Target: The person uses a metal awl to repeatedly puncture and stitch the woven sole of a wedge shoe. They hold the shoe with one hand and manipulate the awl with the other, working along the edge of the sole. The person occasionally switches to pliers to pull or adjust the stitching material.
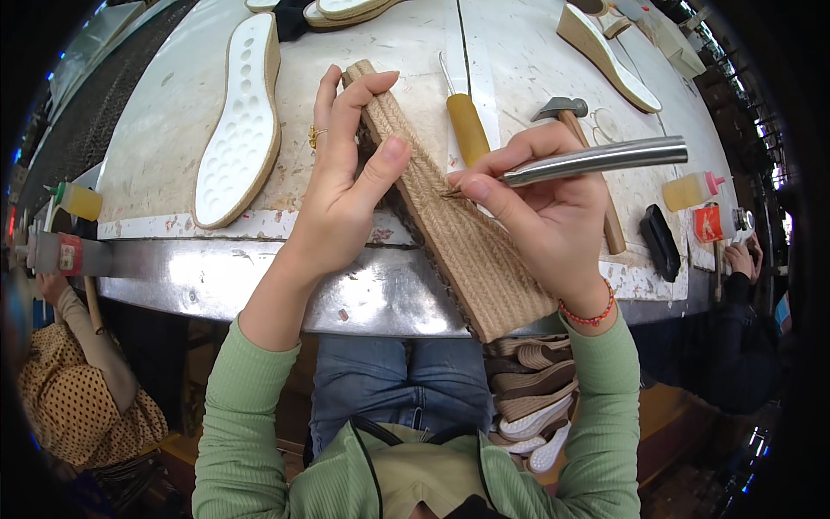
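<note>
A wedge shoe sole (484, 268) wrapped in tan woven braid is tilted over the table's front edge, its braided side facing up. My left hand (341, 195) grips its narrow far end, fingers round one edge and thumb on the braid. In my right hand (558, 208) is a slim pointed tool (605, 157) with a silver tube handle. Its thin tip touches the braid near the middle of the sole, close to my thumb and forefinger. Just beyond this hand lies a hooked awl (468, 128) with a yellow handle.
A white-topped wedge sole (238, 130) lies at left, another (609, 60) at far right. Near my right hand are a hammer (612, 221) and a black holder (660, 244). Bottles (687, 190) stand on both sides. Several soles (536, 398) are piled below; people sit at both sides.
</note>
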{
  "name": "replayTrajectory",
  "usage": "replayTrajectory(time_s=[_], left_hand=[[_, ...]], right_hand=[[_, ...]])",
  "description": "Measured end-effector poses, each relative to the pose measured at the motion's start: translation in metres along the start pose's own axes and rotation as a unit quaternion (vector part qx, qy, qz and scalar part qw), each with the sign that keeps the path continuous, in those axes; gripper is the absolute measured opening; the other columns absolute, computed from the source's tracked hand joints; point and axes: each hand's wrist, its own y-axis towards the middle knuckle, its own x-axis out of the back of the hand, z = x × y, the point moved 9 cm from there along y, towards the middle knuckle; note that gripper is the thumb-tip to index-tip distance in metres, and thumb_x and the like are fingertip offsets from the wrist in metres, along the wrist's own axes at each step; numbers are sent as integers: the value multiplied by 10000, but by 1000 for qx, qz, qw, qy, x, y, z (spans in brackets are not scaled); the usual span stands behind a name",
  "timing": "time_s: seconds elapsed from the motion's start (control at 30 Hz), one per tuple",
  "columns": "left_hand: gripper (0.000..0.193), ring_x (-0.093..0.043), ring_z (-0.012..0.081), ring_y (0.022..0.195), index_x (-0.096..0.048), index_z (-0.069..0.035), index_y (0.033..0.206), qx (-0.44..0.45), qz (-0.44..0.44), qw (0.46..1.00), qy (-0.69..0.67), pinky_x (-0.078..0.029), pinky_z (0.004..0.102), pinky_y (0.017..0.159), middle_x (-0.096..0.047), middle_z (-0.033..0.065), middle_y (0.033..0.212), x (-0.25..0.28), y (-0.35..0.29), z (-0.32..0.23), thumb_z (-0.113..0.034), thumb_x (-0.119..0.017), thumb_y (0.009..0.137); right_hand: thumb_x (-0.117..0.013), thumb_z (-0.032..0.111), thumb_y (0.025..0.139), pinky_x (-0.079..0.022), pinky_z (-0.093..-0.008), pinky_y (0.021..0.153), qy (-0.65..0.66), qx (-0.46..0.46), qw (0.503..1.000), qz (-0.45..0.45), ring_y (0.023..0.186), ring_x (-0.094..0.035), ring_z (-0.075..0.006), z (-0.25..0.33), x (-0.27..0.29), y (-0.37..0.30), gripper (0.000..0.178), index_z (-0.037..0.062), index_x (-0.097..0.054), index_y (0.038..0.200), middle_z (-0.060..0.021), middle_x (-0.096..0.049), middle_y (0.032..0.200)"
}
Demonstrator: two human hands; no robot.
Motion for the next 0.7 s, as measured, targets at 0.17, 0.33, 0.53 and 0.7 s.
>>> replayTrajectory(time_s=[0.17, 0.33, 0.53, 0.7], left_hand=[[510, 12, 335, 1444, -376, -60, 1357, 8, 2, 1000, -3, -81, 472, 1143, -324, 155, 1435, -1, 0, 1, -337, -498, 947], [510, -1, 335, 1444, -375, -62, 1359, -2, 1, 1000, 1, -86, 465, 1144, -327, 155, 1433, -1, 0, -1, -334, -500, 946], [502, -22, 335, 1444, -384, -65, 1355, -5, -6, 1000, -1, -90, 458, 1143, -320, 164, 1436, -1, 0, 0, -332, -502, 947], [498, -19, 332, 1446, -394, -80, 1355, -6, 3, 1000, -2, -96, 451, 1142, -256, 196, 1467, -1, 1, 2, -333, -513, 943]], right_hand=[[-649, -99, 829, -563, -296, 791, -32, 18, 999, 4, 884, -684, -222, 6, -3, 1, 216, -29, -497, 965, -159, -659, 869], [-686, -89, 801, -560, -309, 787, -109, 89, 990, 31, 867, -684, -228, 17, -6, 0, 202, -25, -525, 906, -156, -667, 836], [-728, -86, 755, -541, -348, 784, -122, 165, 976, 72, 823, -675, -243, 29, -12, 6, 197, -14, -566, 840, -123, -667, 792], [-718, -72, 775, -544, -306, 781, -147, 163, 972, 82, 840, -671, -205, 30, -17, 7, 184, -25, -568, 869, -109, -658, 810]])
